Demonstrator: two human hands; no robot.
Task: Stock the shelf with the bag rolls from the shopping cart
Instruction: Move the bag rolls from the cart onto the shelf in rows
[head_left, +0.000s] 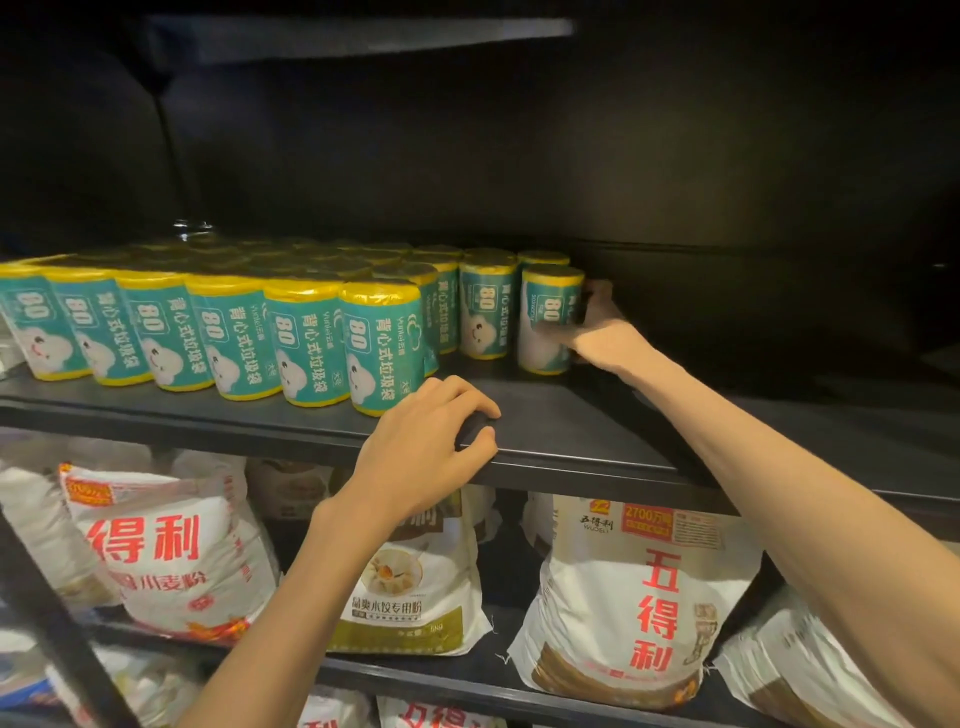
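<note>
Several teal-and-yellow bag rolls (306, 343) stand upright in rows on the black shelf (545, 426), filling its left half. My right hand (597, 332) reaches deep onto the shelf and grips the rightmost bag roll (549, 317), thumb in front and fingers behind it; the roll stands upright on the shelf. My left hand (431, 441) rests on the shelf's front edge, fingers curled over the lip, holding no roll. The shopping cart is out of view.
The right half of the black shelf is dark with room beside the rolls. Large flour bags (639, 597) fill the shelf below. A black upright post (47, 613) crosses the lower left. Another shelf board (363, 36) runs above.
</note>
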